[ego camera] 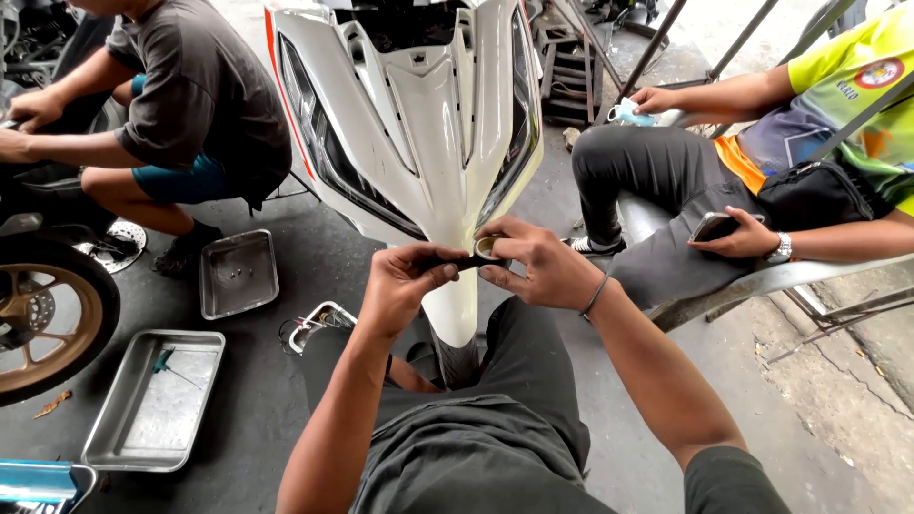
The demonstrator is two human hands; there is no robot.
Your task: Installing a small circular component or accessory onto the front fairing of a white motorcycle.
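Both hands are meeting at the frame's centre, before the white motorcycle fairing (419, 124). Right hand (543, 262) is pinching a small tape roll (487, 248), fingers curled; left hand (405, 286) is closing on its dark strip (455, 263).

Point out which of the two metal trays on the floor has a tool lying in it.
The near tray, the larger one by the gold wheel, holds a green-handled tool. The far tray, beside the crouching person's foot, shows no tool.
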